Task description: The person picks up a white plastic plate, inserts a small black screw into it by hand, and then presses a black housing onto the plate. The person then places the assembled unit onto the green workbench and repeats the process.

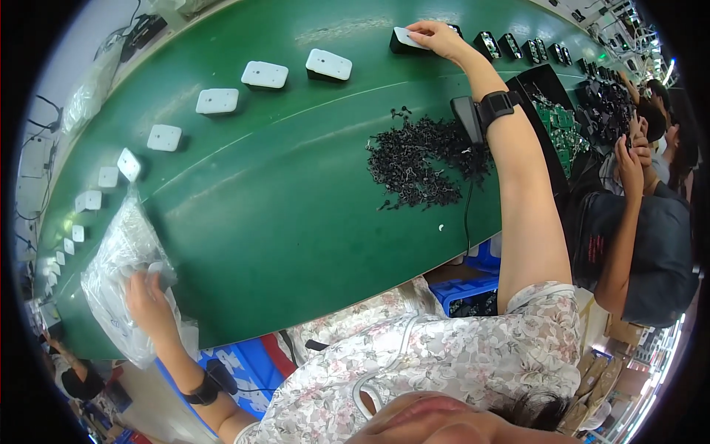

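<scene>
At the far side of the green table, my right hand (pixel 438 38) is closed on a white cover (pixel 404 35) that sits on a black casing (pixel 405 47). Its fingers rest on the cover's right end. My left hand (pixel 151 307) is at a clear plastic bag (pixel 122 259) at the table's near left. Its fingers are bent round something whitish among the folds, which I cannot make out. Nearby along the table stand white-topped cases, among them one case (pixel 329 65) and another (pixel 265 75).
A heap of small black parts (pixel 421 159) lies mid-table. Right of my arm, a black box (pixel 547 89) stands beside green circuit boards (pixel 558 129). Open black casings (pixel 510 46) line the far right. Blue crates (pixel 462 288) sit below the edge. A co-worker's hand (pixel 630 166) shows at right.
</scene>
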A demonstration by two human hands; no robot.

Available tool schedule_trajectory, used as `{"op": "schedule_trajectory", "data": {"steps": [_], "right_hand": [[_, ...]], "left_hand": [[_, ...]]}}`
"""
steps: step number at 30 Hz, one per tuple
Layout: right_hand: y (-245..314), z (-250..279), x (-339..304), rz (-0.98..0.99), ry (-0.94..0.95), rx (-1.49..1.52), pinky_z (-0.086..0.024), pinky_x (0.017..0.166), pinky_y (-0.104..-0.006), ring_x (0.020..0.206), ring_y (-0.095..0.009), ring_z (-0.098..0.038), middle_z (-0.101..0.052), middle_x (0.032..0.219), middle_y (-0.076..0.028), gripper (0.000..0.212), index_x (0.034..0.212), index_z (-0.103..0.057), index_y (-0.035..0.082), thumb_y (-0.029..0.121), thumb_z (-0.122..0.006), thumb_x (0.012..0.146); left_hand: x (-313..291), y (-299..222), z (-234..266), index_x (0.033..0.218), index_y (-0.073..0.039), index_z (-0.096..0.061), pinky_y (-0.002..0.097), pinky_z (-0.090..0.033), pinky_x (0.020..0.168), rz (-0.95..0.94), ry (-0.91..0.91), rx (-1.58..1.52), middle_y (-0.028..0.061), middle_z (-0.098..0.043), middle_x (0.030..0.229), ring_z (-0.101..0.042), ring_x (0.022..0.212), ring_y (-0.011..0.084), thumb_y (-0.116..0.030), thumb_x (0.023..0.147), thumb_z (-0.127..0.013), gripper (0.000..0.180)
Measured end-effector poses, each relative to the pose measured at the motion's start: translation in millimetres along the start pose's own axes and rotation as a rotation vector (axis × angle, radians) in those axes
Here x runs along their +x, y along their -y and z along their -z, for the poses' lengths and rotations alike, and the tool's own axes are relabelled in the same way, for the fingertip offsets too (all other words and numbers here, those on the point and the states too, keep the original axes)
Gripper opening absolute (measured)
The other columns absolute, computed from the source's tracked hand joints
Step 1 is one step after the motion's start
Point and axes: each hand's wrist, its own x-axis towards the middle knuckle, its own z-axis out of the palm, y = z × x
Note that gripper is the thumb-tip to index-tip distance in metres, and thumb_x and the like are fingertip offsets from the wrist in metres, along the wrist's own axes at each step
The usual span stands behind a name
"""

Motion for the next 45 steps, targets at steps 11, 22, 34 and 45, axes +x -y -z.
{"op": "schedule_trajectory", "data": {"steps": [11,22,34,45], "right_hand": [[93.8,-43.5,-147.3,0.274,0.076,-0.439,-0.047,0.072,-0.0373,0.083,-0.027,-0.058,-0.058,0.089,-0.009,0.036,0.093,-0.059,0.008,0.037,-0.072,0.075],[99.0,-74.7,-177.3,0.381,-0.087,-0.29,-0.045,0.07,-0.039,0.082,-0.029,-0.053,-0.051,0.084,-0.009,0.018,0.082,-0.054,0.005,0.014,-0.069,0.077],[167.6,-84.9,-199.1,0.239,0.006,0.012,-0.043,0.057,-0.0255,0.06,-0.011,-0.052,-0.058,0.068,-0.005,0.015,0.078,-0.06,0.0,0.012,-0.07,0.079],[202.7,-133.4,-210.3,0.074,0.302,0.775,-0.043,0.061,-0.0196,0.067,-0.006,-0.052,-0.058,0.074,0.0,0.014,0.084,-0.057,0.001,0.012,-0.065,0.088]], "left_hand": [[-10.2,-60.3,8.7,0.124,-0.003,-0.048,0.0192,-0.04,0.046,0.321,-0.104,-1.011,0.0059,-0.059,0.08,-0.057,0.056,0.0112,-0.013,0.094,-0.054,0.032],[33.9,-192.3,-22.1,0.108,0.005,-0.055,0.0233,-0.05,0.06,0.161,0.505,-1.478,0.0096,-0.061,0.089,-0.062,0.07,0.0132,-0.003,0.088,-0.058,0.022],[19.7,-219.5,-41.9,0.113,-0.005,-0.059,0.0218,-0.047,0.05,-0.074,0.206,-1.518,0.0083,-0.057,0.087,-0.059,0.059,0.0107,0.005,0.089,-0.052,0.027],[13.7,-216.3,-37.7,0.102,-0.008,-0.065,0.0252,-0.048,0.048,-0.359,-0.088,-1.219,0.0067,-0.057,0.081,-0.059,0.058,0.014,0.009,0.08,-0.058,0.029]]}}
